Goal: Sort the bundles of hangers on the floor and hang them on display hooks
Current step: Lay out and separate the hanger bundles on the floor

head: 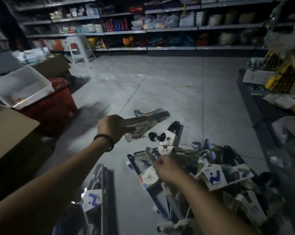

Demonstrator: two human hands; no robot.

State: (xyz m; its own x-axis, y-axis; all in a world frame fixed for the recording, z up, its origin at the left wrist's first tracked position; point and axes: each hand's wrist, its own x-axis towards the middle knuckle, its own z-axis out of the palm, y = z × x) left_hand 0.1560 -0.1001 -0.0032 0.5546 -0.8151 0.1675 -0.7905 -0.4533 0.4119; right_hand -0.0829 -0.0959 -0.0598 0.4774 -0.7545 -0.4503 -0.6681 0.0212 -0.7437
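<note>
Hanger bundles [211, 174], left hand [112, 127] grasping metal bundle [148, 118], right hand [165, 169] grip unclear, white tub [41, 78] atop red basket [55, 107]

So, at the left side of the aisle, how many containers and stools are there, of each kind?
white tub: 1
red basket: 1
cardboard box: 2
white stool: 1
Total: 5

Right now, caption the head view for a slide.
Left hand grips a metal hanger bundle; right hand reaches into the hanger pile on the floor.
</note>
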